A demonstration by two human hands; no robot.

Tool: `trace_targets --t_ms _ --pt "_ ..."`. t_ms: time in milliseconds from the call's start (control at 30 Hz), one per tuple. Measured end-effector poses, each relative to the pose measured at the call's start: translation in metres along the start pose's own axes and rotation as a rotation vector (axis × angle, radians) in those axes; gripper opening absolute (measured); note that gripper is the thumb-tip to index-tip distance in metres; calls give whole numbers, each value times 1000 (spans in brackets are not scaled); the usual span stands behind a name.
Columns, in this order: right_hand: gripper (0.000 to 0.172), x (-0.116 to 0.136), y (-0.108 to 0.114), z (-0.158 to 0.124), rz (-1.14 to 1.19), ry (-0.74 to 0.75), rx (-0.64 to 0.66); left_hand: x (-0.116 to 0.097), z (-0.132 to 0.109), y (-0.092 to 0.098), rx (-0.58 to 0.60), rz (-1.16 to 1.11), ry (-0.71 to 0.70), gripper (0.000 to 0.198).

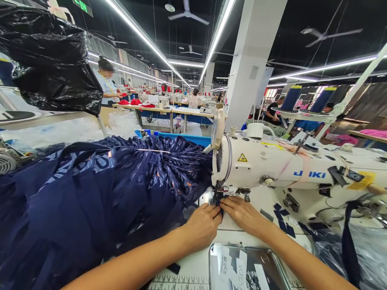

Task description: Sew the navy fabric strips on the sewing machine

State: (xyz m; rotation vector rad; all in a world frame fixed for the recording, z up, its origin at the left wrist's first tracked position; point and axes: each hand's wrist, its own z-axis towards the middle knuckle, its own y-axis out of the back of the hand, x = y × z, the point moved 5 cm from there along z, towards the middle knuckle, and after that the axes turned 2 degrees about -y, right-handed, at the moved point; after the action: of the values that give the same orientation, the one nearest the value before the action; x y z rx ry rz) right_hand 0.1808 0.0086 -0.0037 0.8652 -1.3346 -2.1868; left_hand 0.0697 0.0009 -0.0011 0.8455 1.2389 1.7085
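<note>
A small piece of dark navy fabric (223,212) lies under the needle area of a white JUKI sewing machine (272,161). My left hand (203,225) has its fingers closed on the left edge of this piece, close to the presser foot. From the other side, my right hand (238,212) presses its fingertips together on the same piece. The fingertips of both hands almost meet just in front of the needle. Left of the machine, a big heap of navy garments (99,193) with pale printed lettering spreads beside my left arm, bunched together near the machine head.
A metal tray (281,268) with white printed labels sits between my forearms. Small dark fabric pieces (282,223) lie right of my right hand. Navy thread cones (292,98) stand behind the machine. A black plastic bag (57,60) hangs at upper left. Other people work at tables behind.
</note>
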Motion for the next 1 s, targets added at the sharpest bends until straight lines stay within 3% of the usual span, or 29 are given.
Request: trace_targets --t_ms 433,1000 --pt "38 -12 -16 -6 27 -36 -53 3 10 -13 -8 64 31 29" --pt "40 -15 -20 -2 -11 -147 0 6 18 -11 10 77 88 30"
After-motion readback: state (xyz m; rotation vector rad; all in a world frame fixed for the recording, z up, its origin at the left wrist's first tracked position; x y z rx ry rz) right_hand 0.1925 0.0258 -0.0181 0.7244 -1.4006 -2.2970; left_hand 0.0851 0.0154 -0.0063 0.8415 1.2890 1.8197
